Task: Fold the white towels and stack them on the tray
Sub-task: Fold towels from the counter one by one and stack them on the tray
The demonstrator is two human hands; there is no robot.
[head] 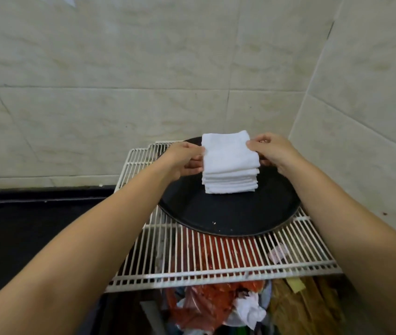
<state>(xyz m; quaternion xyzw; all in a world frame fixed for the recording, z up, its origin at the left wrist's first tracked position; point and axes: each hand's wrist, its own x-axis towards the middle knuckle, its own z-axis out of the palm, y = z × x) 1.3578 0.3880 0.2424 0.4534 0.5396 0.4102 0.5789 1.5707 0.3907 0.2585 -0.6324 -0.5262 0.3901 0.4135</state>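
A stack of several folded white towels (229, 181) stands on a round black tray (228, 213). A folded white towel (228, 152) lies on top of the stack. My left hand (182, 160) pinches its left edge between thumb and fingers. My right hand (270, 149) pinches its right edge in the same way. Both arms reach in from the lower corners of the head view.
The tray rests on a white wire rack (216, 259) in a corner of tiled walls (143, 81). Under the rack lie red plastic bags and crumpled paper (216, 305). A dark counter (35, 226) runs to the left.
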